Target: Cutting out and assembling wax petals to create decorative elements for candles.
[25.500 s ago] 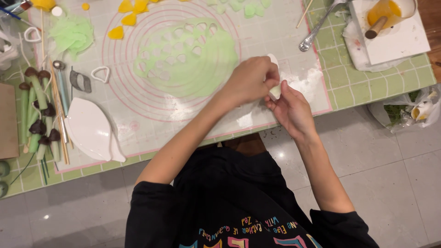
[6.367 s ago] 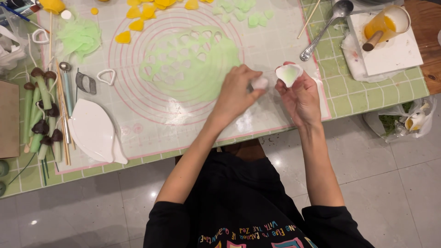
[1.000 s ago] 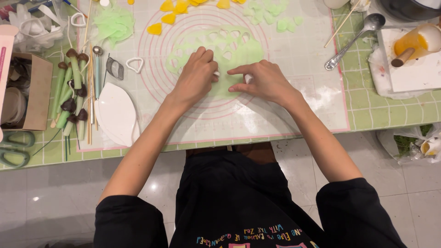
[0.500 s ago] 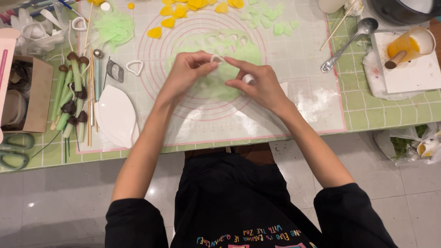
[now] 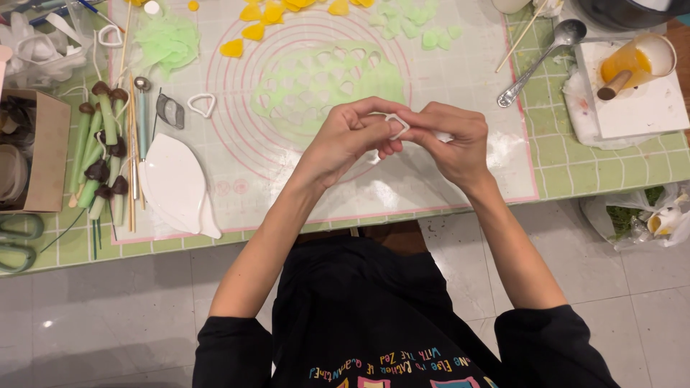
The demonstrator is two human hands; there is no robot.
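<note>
A: What are the hands doing right now?

B: Both are lifted just above the near half of the mat (image 5: 460,179). The left hand (image 5: 345,136) and the right hand (image 5: 453,140) are pinching the same small white cutter (image 5: 395,126) between their fingertips, each hand closed on one side of it.

A: Why are they holding it up rather than on the mat?

B: I'm judging that the fingers are working at its opening; whether a cut piece is inside, I cannot tell.

A: And the green sheet?

B: The rolled green paste (image 5: 323,82) is lying in the mat's middle, riddled with cut-out holes. Green pieces (image 5: 417,25) and yellow pieces (image 5: 262,18) are sitting along the far edge, apart from the sheet.

A: Anything on the left edge?

B: A white leaf-shaped mould (image 5: 176,187), green stems with dark caps (image 5: 100,154) and another cutter (image 5: 201,105) are lying there, within reach.
</note>
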